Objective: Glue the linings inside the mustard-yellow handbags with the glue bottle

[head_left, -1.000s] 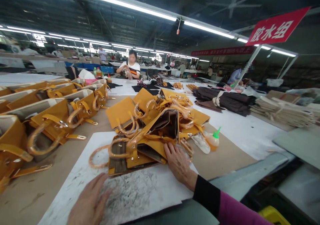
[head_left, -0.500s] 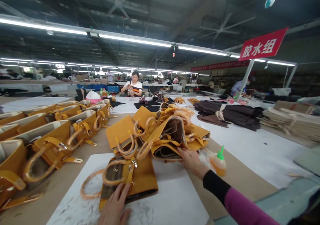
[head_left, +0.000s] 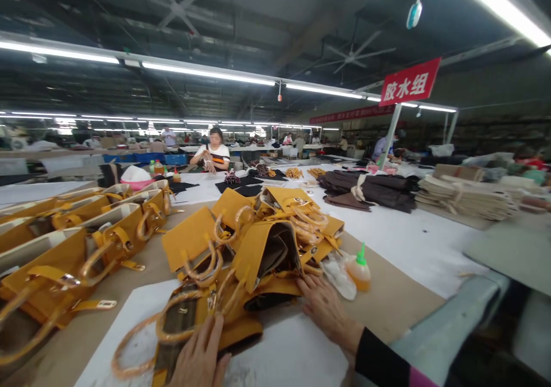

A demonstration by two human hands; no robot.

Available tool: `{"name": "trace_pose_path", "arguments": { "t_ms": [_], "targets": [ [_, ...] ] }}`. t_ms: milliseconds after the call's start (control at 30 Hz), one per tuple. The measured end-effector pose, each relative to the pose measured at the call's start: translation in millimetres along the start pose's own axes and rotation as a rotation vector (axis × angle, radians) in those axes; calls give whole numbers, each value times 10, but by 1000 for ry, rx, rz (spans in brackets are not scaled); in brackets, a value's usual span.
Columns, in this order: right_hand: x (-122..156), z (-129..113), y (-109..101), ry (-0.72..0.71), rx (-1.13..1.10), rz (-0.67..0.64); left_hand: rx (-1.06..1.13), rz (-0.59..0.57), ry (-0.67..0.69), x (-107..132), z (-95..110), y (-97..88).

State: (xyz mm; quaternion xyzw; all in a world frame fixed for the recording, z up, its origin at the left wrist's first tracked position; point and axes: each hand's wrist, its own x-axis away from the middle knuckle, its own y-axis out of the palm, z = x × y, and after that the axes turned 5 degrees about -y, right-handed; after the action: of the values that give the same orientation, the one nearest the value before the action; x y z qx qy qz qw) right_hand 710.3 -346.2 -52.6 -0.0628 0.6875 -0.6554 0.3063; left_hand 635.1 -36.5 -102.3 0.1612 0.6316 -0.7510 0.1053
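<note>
My left hand [head_left: 201, 355] lies flat, fingers spread, on a flattened mustard-yellow handbag [head_left: 202, 324] with wrapped loop handles, which rests on a white board [head_left: 284, 358]. My right hand [head_left: 325, 309] is open too, fingers stretched against the lower edge of the heap of yellow handbags [head_left: 262, 237] just beyond it. One bag in the heap gapes and shows a brown lining. A small orange glue bottle with a green nozzle [head_left: 358, 270] stands right of the heap, close to my right hand.
A row of upright yellow bags [head_left: 77, 232] fills the left of the brown paper-covered table [head_left: 387, 306]. Dark brown fabric stacks [head_left: 370, 189] and tan bundles [head_left: 467, 197] lie on the white table to the right. A person [head_left: 213, 154] works at a far table under a red sign [head_left: 410, 82].
The view swung left and up. My left hand slid further onto the flat bag. My right hand came back from the open bag's mouth to the heap's lower edge.
</note>
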Motion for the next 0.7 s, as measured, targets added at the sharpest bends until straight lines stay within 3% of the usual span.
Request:
{"name": "trace_pose_path", "arguments": {
  "t_ms": [67,233,300,467,700],
  "targets": [
    [187,54,-170,49,-33,1,21,32,12,-99,113,-78],
    [703,653,-257,666,-145,9,76,-24,10,-385,372,-186],
    [794,969,-200,788,-210,43,88,-77,-19,-512,449,-203],
    [638,1492,18,817,-477,160,22,-221,-105,-788,636,-213],
    [397,1647,300,745,-826,322,-99,-224,-11,-1068,699,-176]
  ]
}}
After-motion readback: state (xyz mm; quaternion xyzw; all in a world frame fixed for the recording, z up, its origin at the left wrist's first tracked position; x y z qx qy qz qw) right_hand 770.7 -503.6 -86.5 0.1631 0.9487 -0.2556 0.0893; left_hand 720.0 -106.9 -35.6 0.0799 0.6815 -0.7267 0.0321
